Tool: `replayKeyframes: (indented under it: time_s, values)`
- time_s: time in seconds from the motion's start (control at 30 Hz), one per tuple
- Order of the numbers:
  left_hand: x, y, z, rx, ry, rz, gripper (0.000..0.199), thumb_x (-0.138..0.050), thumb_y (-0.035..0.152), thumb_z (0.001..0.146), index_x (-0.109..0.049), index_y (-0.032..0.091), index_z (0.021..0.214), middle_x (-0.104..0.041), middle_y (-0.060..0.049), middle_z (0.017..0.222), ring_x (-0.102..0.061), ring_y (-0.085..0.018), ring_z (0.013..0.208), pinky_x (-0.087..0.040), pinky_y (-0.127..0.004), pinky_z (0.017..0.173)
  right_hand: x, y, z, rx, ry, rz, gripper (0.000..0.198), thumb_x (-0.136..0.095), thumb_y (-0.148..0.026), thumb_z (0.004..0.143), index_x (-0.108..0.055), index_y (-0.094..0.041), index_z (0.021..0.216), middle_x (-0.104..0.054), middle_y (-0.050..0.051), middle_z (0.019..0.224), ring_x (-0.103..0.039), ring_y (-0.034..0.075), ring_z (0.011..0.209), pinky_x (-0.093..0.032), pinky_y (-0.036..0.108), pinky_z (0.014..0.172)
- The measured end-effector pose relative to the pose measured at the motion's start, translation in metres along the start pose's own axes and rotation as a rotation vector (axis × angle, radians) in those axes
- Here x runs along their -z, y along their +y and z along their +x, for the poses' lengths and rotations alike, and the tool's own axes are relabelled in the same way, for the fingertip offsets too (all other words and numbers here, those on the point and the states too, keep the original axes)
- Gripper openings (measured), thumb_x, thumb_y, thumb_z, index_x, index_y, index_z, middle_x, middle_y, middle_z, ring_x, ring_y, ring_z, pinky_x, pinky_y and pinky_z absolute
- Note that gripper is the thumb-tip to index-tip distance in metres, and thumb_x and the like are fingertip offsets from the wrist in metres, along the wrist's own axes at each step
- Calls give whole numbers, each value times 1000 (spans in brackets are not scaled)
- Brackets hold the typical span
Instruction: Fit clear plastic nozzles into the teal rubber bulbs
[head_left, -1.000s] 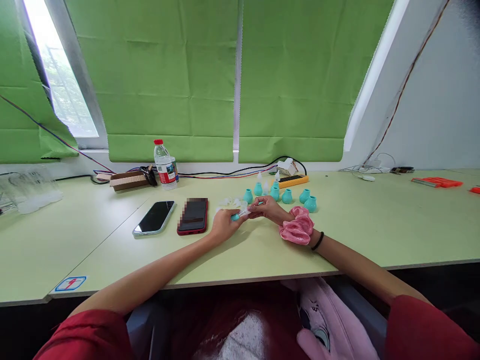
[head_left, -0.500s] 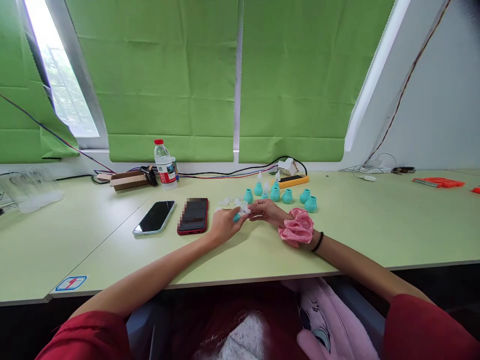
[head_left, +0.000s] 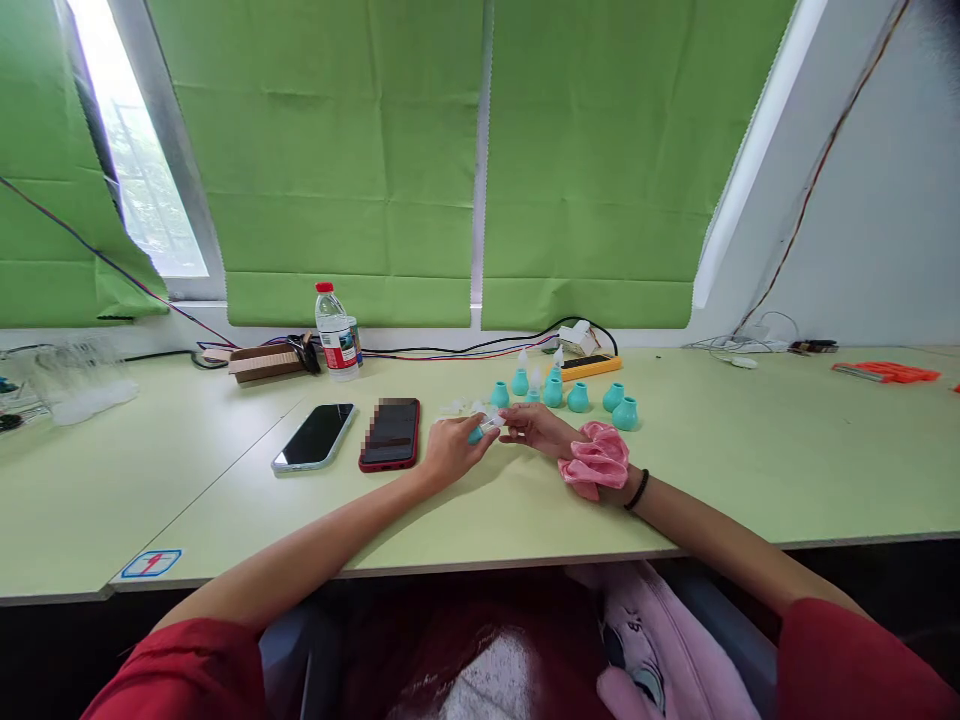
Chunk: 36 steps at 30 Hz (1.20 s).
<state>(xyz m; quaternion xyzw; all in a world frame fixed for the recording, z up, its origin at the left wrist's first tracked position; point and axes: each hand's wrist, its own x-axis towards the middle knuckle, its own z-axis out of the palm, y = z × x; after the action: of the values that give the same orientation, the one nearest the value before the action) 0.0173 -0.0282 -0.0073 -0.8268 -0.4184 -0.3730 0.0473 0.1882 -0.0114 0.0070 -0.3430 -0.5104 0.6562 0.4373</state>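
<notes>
My left hand (head_left: 453, 448) is closed around a small turquoise pot-shaped piece (head_left: 476, 435), mostly covered by the fingers. A whitish translucent plastic piece (head_left: 493, 422) sticks out of its right end. The fingertips of my right hand (head_left: 538, 430) pinch at that translucent piece from the right. Just behind the hands stand several turquoise pots (head_left: 577, 397), a few topped with a translucent white pointed tip (head_left: 523, 360). More loose translucent pieces (head_left: 454, 407) lie behind my left hand, partly hidden.
Left of my hands lie a dark-screened phone (head_left: 315, 437) and a red-cased phone (head_left: 390, 435). Further back are a water bottle (head_left: 336, 335), an open cardboard box (head_left: 264, 364), cables and a yellow-orange object (head_left: 592, 368). Orange items (head_left: 892, 372) lie far right.
The view has shifted slightly. Both hands stay together at the same spot, and the translucent piece between them now shows a little more clearly.
</notes>
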Motion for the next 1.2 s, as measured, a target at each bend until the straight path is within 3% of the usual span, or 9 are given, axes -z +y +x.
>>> replayKeyframes:
  time_s: [0.17,0.33,0.43,0.53,0.7,0.8,0.93,1.07,1.2]
  values:
    - [0,-3,4,39,-43,-76,36,-42,45,77,-59,19,95,-64,-6,83,-57,-17,76,-39,-23,68,-7,-2,-2,91,109,-64,24,-71,-27,51,-51,-16,53,-49,-7,49,-39,3,40,-47,26,60]
    - [2,-4,8,38,-87,-141,39,-40,43,78,-55,16,102,-62,-6,89,-56,-17,77,-38,-25,71,-24,-13,-9,371,308,-209,29,-74,-31,44,-50,-17,51,-55,-2,52,-46,8,42,-44,25,47]
    - [2,-4,8,-44,-96,-157,46,-39,41,79,-40,19,119,-55,-6,108,-50,-19,94,-36,-28,80,-23,-26,-16,620,391,-308,27,-72,-34,48,-50,-18,54,-60,2,59,-52,12,48,-45,27,49]
    - [-1,-6,7,-117,-121,-86,53,-38,39,80,-23,22,128,-36,-7,127,-35,-21,112,-29,-34,91,-9,-43,-23,869,556,-394,23,-67,-36,57,-52,-18,60,-61,2,63,-56,14,53,-47,28,53]
    - [-11,-15,3,-36,-284,153,53,-38,43,78,-25,27,126,-17,-10,136,-22,-34,118,-23,-50,90,37,-65,-18,1187,988,-602,22,-55,-38,69,-52,-16,69,-62,6,78,-60,16,71,-47,29,65]
    - [-15,-16,0,-52,-361,225,52,-36,46,78,-26,28,126,-15,-11,136,-20,-38,118,-22,-54,88,73,-69,-7,1129,1064,-894,22,-50,-36,73,-55,-15,76,-62,8,86,-59,17,78,-45,28,71]
    - [-14,-12,-3,-136,-403,262,47,-30,45,80,-31,26,123,-26,-12,131,-27,-35,115,-24,-52,87,120,-63,6,782,1137,-1216,23,-49,-32,73,-59,-14,80,-63,9,80,-59,19,74,-42,30,72]
    - [-9,-10,-3,-166,-416,276,41,-31,38,82,-36,24,119,-34,-12,126,-37,-28,109,-28,-46,88,153,-52,12,477,1221,-1327,25,-50,-32,69,-63,-14,81,-64,10,78,-57,23,77,-40,33,70]
    - [-8,-11,-1,-196,-416,253,34,-32,24,81,-43,21,114,-42,-11,118,-45,-23,102,-33,-39,86,167,-46,14,371,1263,-1322,29,-49,-35,68,-65,-16,83,-65,9,76,-56,23,74,-41,32,63]
